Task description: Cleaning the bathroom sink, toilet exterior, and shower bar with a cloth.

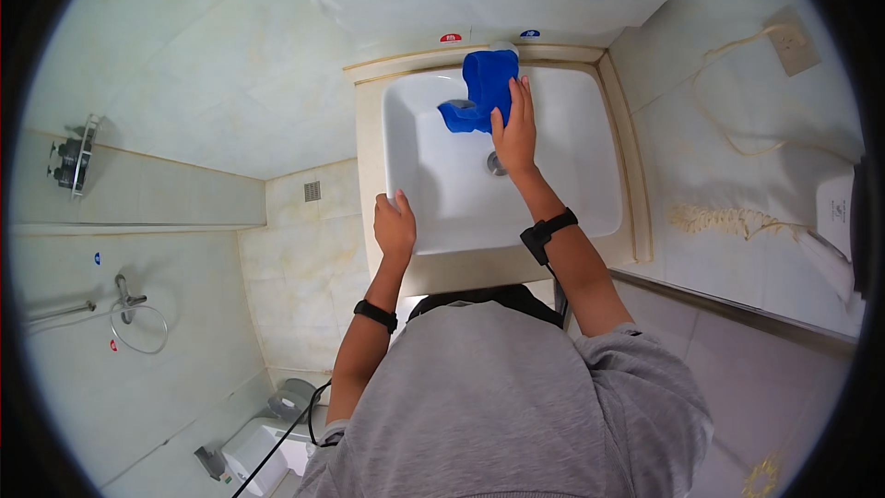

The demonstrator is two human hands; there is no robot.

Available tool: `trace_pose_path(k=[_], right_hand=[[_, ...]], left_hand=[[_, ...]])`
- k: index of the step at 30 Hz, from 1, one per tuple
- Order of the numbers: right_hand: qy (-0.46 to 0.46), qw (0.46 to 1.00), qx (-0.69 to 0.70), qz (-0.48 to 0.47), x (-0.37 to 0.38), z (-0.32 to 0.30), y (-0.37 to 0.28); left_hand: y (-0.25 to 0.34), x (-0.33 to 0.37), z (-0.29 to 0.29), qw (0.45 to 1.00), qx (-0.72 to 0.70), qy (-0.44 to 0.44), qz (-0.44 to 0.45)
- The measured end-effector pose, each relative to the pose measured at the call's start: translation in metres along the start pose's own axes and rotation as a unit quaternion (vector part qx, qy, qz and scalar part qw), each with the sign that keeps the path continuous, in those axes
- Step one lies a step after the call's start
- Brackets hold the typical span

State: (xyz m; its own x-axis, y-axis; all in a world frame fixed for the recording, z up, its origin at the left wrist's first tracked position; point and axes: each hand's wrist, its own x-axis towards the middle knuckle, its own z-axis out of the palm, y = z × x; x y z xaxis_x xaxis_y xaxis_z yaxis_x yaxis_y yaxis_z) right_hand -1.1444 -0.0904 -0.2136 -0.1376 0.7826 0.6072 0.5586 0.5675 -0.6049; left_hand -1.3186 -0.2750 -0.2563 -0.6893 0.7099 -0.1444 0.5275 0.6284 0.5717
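A white rectangular washbasin lies in front of me, with a round metal drain in its floor. My right hand reaches over the drain to the far side, its fingers along the right edge of a blue cloth. The cloth drapes over the spot at the back rim where a faucet would stand, and a fold of it hangs to the left. What lies under the cloth is hidden. On the basin's left rim my left hand is closed around the edge, thumb on the inner side.
A beige counter frames the basin. At right a white hair dryer hangs on the wall below a socket. A shower tap is on the left wall, a wire shelf above it. A toilet stands lower left.
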Motion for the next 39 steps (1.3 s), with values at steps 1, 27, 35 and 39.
trace_pose_path(k=[1,27,35,39], right_hand=[[0.013,1.0,0.002,0.014,-0.002,0.0,0.0],[-0.448,0.894,-0.03,-0.003,-0.101,0.106,0.002],[-0.702,0.707,-0.083,-0.036,-0.096,0.003,0.015],[-0.652,0.699,-0.287,0.064,-0.081,-0.082,0.061]], left_hand=[[0.002,0.001,0.0,1.0,0.002,0.0,0.002],[0.006,0.001,0.004,0.995,0.082,0.05,-0.027],[-0.008,0.001,0.003,1.0,0.011,0.023,0.009],[-0.007,0.003,0.016,1.0,-0.018,0.019,-0.002]])
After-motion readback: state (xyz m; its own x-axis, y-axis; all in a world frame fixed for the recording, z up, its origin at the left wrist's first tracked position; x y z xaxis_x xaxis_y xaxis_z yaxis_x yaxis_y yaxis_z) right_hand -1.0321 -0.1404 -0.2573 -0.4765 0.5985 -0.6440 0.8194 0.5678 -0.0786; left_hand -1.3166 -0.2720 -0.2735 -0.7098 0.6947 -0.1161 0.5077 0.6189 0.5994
